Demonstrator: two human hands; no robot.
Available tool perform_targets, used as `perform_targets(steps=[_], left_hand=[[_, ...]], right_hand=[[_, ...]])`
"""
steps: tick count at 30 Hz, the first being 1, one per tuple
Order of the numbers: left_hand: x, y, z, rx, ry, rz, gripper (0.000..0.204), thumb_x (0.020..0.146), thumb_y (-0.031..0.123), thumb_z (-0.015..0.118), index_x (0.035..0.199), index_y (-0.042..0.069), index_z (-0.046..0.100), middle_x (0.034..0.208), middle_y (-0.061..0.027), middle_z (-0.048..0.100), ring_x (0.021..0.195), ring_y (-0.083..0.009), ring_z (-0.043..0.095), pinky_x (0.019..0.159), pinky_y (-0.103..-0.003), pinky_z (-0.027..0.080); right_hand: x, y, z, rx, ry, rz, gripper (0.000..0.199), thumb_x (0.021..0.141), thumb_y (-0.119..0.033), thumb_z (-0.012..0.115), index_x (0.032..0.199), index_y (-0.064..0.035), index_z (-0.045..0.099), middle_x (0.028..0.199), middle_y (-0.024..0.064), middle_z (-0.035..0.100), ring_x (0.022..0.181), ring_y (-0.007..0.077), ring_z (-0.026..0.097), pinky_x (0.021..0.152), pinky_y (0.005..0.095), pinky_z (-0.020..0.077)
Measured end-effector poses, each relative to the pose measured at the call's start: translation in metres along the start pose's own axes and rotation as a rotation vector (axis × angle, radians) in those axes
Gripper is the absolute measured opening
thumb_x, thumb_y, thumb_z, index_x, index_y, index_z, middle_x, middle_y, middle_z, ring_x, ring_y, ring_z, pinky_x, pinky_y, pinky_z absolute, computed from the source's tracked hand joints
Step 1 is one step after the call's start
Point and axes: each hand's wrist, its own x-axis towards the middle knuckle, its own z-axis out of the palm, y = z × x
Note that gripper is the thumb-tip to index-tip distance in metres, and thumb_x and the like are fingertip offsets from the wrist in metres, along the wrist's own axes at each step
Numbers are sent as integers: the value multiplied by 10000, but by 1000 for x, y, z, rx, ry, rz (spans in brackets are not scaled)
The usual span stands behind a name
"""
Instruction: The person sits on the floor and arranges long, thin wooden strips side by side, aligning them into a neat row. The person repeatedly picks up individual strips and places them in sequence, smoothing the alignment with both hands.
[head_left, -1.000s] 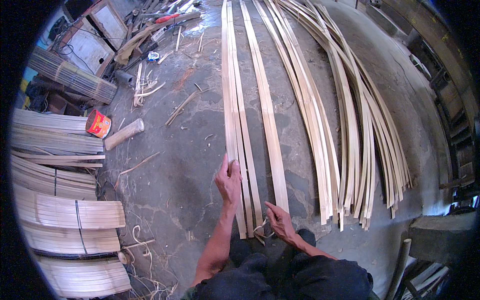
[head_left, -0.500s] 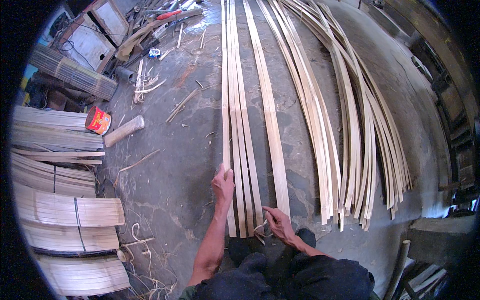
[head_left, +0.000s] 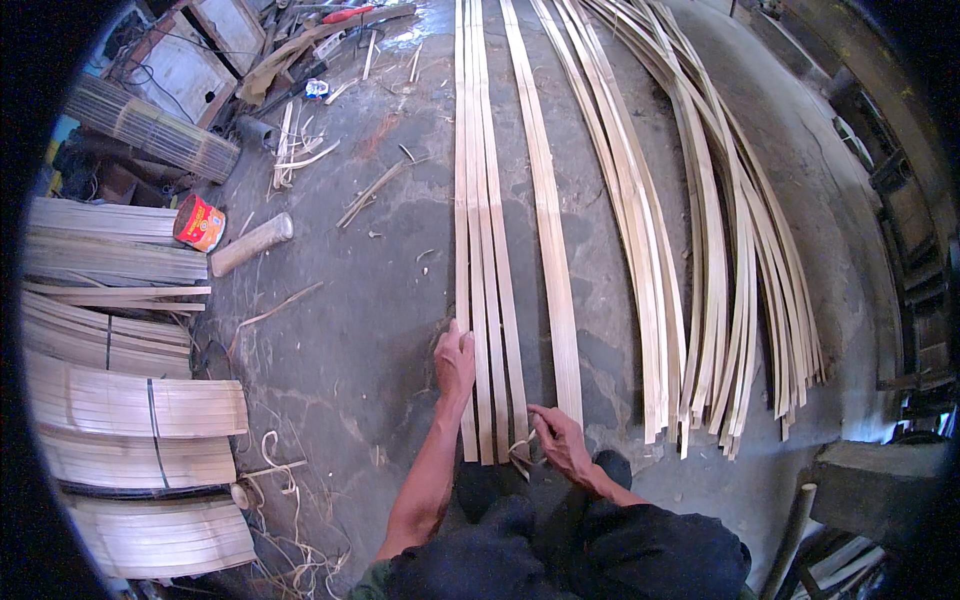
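Several long, pale bamboo strips [head_left: 490, 250] lie side by side on the floor, running away from me, their near ends close to my feet. My left hand [head_left: 455, 360] is closed at the outer edge of the leftmost strip, thumb on top; the fingertips are partly hidden. Nearer to me, my right hand [head_left: 562, 440] has its index finger stretched against the edge of the rightmost strip of this group, and its other fingers are loosely bent. A thin curled shaving [head_left: 522, 455] lies by its thumb. To the right, a wider bamboo strip [head_left: 548, 250] lies apart.
More strips [head_left: 640, 270] and a crossed pile [head_left: 735, 270] fill the right side. Bundled slats [head_left: 140, 405] are stacked at left, near a red tin [head_left: 200, 223] and a short wooden cylinder [head_left: 252, 245]. Shavings and scraps litter the concrete floor.
The view has shifted slightly. My left hand has moved a little with the leftmost strip, whose gap to its neighbour looks narrower. My right hand stays by the rightmost strip's edge.
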Motion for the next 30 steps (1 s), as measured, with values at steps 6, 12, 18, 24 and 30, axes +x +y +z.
perform_targets(steps=[6, 12, 18, 24, 30], left_hand=[[2, -4, 3, 26, 39, 48, 480, 930, 198, 606, 1330, -53, 519, 990, -264, 617, 932, -417, 616, 808, -468, 487], [9, -25, 15, 144, 50, 61, 492, 902, 220, 628, 1308, -41, 531, 1014, -267, 584, 940, -427, 594, 804, -503, 475], [-4, 0, 7, 235, 264, 46, 515, 901, 231, 632, 1342, 3, 496, 1034, -226, 546, 1040, -403, 541, 956, -499, 404], [-49, 69, 44, -78, -211, 190, 685, 869, 258, 684, 1421, -21, 390, 1350, -256, 442, 1245, -432, 426, 1084, -476, 335], [-87, 96, 67, -94, -352, 295, 898, 831, 147, 707, 1499, -59, 145, 1240, -305, 423, 1158, -453, 465, 1026, -481, 377]], right_hand=[[1, -4, -2, -34, 18, -15, 227, 975, -115, 573, 1161, -30, 670, 803, 98, 599, 697, 172, 561, 647, 299, 465], [20, -9, -38, -163, 183, -34, 203, 949, -129, 607, 1120, -42, 671, 902, 164, 649, 803, 314, 653, 721, 379, 522], [36, 40, -125, -526, 532, 96, 380, 925, -212, 644, 1258, -41, 582, 1078, 188, 566, 1003, 337, 573, 848, 425, 487], [26, 37, -154, -677, 416, 218, 425, 885, -232, 674, 1249, -36, 578, 1144, 217, 554, 1072, 414, 547, 900, 485, 469], [29, 28, -153, -484, 505, 289, 382, 890, -197, 655, 1242, -58, 602, 869, 189, 654, 782, 374, 643, 727, 455, 527]])
